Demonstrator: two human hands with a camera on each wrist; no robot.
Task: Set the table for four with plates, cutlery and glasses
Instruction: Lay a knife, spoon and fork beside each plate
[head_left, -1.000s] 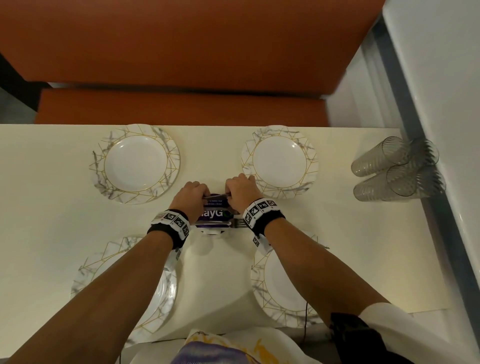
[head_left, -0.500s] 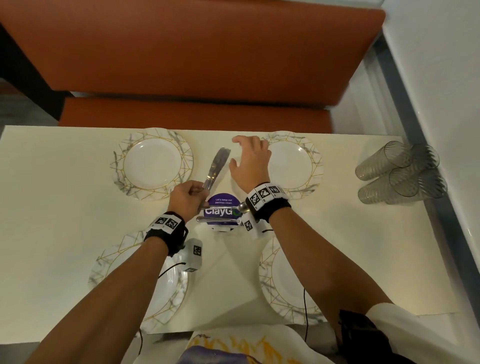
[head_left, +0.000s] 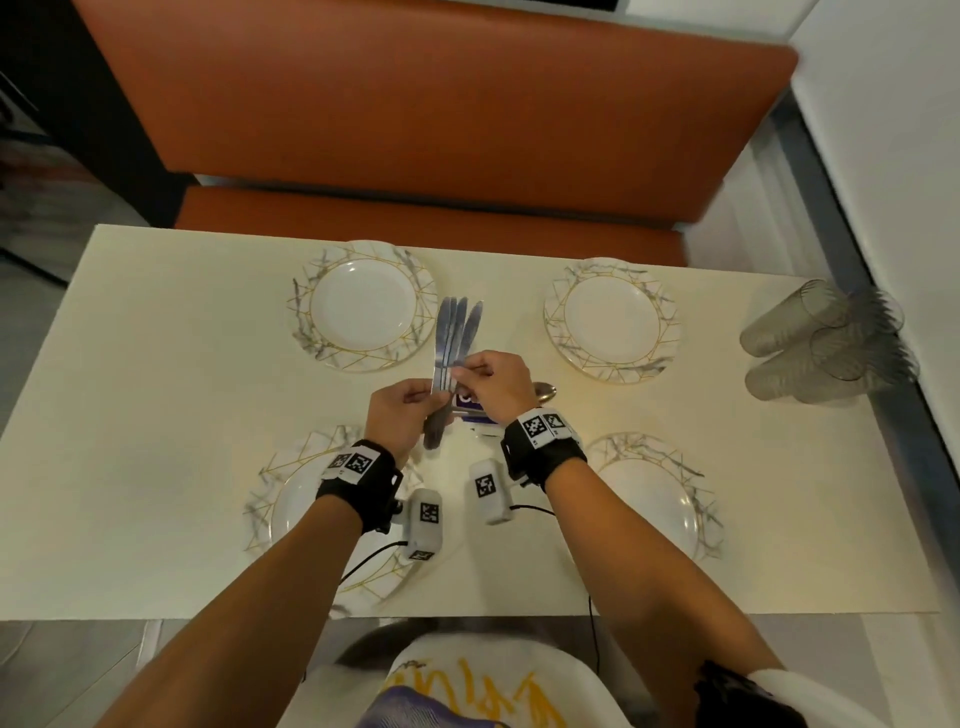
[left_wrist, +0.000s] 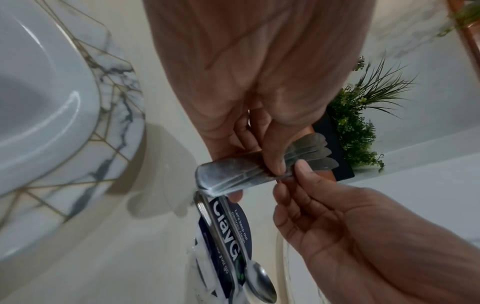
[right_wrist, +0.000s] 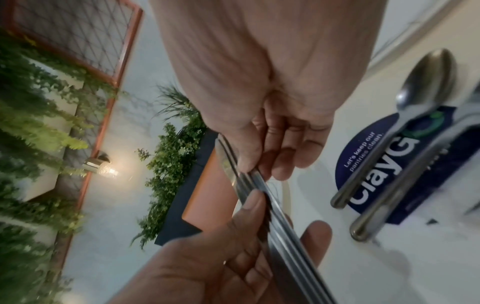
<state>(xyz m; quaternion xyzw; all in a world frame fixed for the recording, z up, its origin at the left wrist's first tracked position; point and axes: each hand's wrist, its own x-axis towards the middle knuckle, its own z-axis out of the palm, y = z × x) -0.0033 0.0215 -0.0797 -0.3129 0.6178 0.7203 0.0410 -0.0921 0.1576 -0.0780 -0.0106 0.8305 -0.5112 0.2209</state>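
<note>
My left hand (head_left: 415, 402) grips a fanned bundle of several steel knives (head_left: 454, 332) by the handles above the table's middle, blades pointing away from me. My right hand (head_left: 462, 371) pinches one knife of the bundle between thumb and fingers. In the left wrist view my left thumb lies across the knives (left_wrist: 233, 174) and the right hand (left_wrist: 288, 176) nips their edge. Two spoons (right_wrist: 428, 82) lie on a purple round sticker (right_wrist: 384, 170) under the hands. Four marbled plates sit at far left (head_left: 363, 306), far right (head_left: 613, 319), near left (head_left: 283, 514) and near right (head_left: 675, 499).
Several clear glasses (head_left: 826, 348) lie on their sides at the table's right edge, against the wall. An orange bench (head_left: 426, 124) runs along the far side. Bare tabletop (head_left: 156, 389) stretches to the left of the plates.
My left hand lifted the knives off the sticker. My right hand left the pile, reached forward with fingers spread, then came back and now pinches a knife in the bundle.
</note>
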